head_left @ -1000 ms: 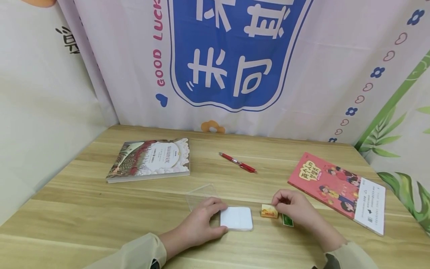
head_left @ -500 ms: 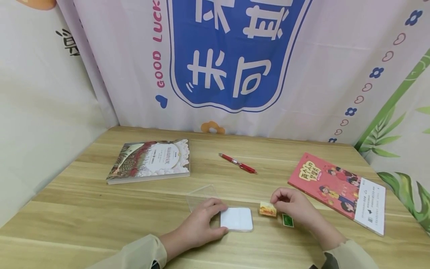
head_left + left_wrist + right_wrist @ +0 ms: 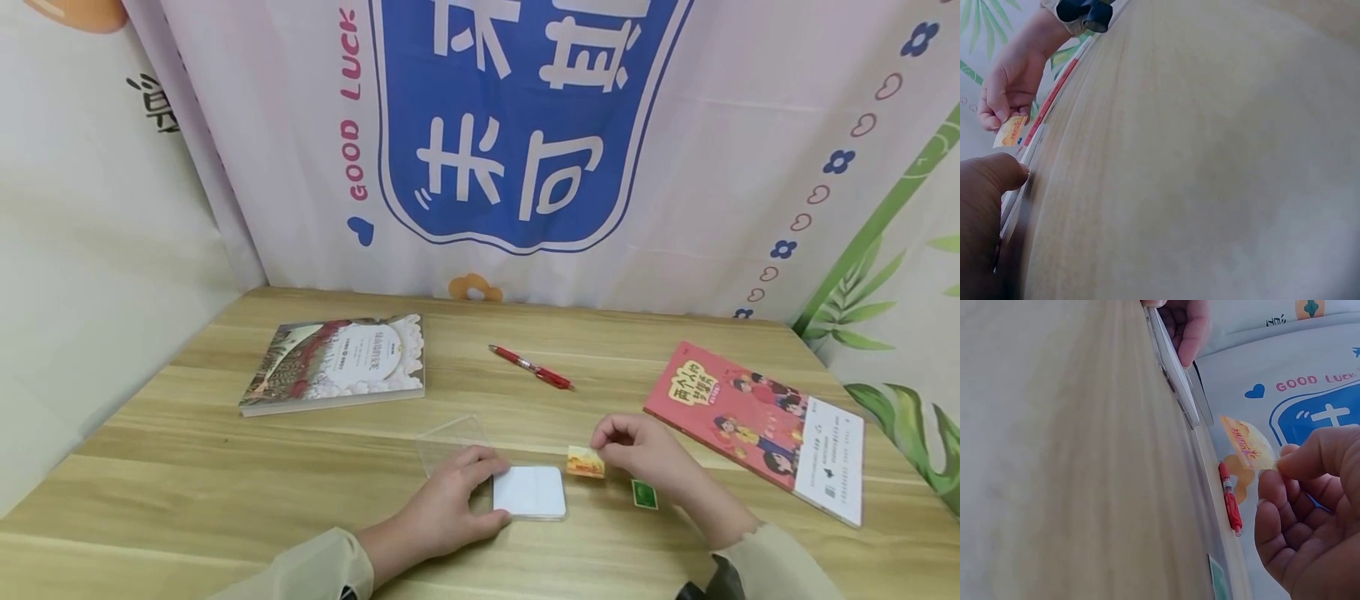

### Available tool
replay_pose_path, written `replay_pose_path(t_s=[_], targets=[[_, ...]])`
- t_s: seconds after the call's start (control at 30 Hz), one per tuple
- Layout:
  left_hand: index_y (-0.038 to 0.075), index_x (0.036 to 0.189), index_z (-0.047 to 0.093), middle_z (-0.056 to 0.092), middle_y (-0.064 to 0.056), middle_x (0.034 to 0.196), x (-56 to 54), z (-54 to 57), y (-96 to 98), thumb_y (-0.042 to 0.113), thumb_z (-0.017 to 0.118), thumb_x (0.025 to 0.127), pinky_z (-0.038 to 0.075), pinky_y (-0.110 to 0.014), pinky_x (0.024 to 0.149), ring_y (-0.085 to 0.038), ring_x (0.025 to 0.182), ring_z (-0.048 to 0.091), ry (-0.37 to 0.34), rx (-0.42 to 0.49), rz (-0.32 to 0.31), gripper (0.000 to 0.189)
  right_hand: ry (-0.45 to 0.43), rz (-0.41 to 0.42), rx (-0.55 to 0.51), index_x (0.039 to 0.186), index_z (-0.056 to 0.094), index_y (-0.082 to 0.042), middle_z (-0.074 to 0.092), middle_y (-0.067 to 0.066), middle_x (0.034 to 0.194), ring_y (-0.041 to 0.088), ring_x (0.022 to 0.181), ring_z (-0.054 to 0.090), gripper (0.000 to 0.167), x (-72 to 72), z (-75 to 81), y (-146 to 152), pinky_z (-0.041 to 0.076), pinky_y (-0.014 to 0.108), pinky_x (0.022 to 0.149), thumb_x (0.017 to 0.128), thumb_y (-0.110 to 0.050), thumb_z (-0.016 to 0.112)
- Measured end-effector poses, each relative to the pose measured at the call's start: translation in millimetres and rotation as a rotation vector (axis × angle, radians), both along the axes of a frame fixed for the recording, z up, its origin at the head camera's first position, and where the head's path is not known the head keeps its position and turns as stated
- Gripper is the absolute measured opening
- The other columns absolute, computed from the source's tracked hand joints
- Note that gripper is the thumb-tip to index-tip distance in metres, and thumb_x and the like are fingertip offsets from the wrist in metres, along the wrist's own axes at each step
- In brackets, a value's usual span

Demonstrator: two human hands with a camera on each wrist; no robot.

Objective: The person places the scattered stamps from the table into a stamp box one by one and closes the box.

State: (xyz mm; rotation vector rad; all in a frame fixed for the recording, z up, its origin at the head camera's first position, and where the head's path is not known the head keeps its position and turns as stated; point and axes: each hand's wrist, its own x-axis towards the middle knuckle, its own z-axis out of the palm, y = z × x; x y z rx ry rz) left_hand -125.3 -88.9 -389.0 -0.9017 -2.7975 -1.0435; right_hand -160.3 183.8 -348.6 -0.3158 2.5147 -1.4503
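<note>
In the head view my right hand [image 3: 637,454] pinches a small yellow-orange stamp [image 3: 586,462] by its right edge, between thumb and forefinger. The stamp is tilted, raised off the table in the right wrist view, and just right of a flat white square case [image 3: 529,492]. My left hand [image 3: 450,504] holds that case at its left side, thumb at the near corner and fingers at the far one. Partly behind the left hand lies a clear plastic lid [image 3: 453,440]; whether it joins the case is hidden. A green stamp [image 3: 644,494] lies below the right hand.
Farther back on the wooden table [image 3: 187,467] are a thick book [image 3: 337,362] at left, a red pen [image 3: 531,367] in the middle and a pink book [image 3: 742,417] at right. A printed curtain [image 3: 300,167] hangs behind the table.
My right hand has lifted the yellow-orange stamp and carried it left, closer to the white case. More of the green stamp shows now. The left hand keeps its place.
</note>
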Motion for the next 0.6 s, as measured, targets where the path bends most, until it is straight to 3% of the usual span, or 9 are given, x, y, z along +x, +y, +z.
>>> replay_pose_path(t_s=[0.2,0.43,0.6], targets=[[0.009,0.117,0.061,0.054,0.004,0.117,0.6,0.5,-0.1,0.027,0.073,0.076,0.045,-0.033,0.094,-0.014,0.109,0.049,-0.029,-0.004,0.006,0.046,0.036,0.045,0.003,0.088,0.061,-0.002,0.058,0.007,0.086,0.019,0.077,0.049,0.007,-2.3,-1.1,-5.8,0.046,0.025,0.064,0.082,-0.004,0.059],[0.009,0.118,0.061,0.053,0.004,0.116,0.2,1.0,-0.5,0.028,0.072,0.077,0.045,-0.031,0.093,-0.013,0.108,0.049,-0.027,-0.015,0.001,0.046,-0.017,0.058,-0.049,0.089,0.061,-0.001,0.057,0.007,0.085,0.02,0.077,0.049,0.009,-2.8,-1.1,-15.1,0.047,0.028,0.066,0.081,-0.005,0.059],[0.01,0.118,0.061,0.053,0.003,0.117,-0.8,0.8,-0.4,0.028,0.072,0.078,0.045,-0.032,0.093,-0.013,0.108,0.049,-0.028,-0.027,-0.005,0.045,0.008,0.095,-0.087,0.088,0.06,0.003,0.056,0.006,0.083,0.017,0.073,0.05,0.009,-2.7,-3.4,-19.2,0.047,0.027,0.063,0.08,0.0,0.058]])
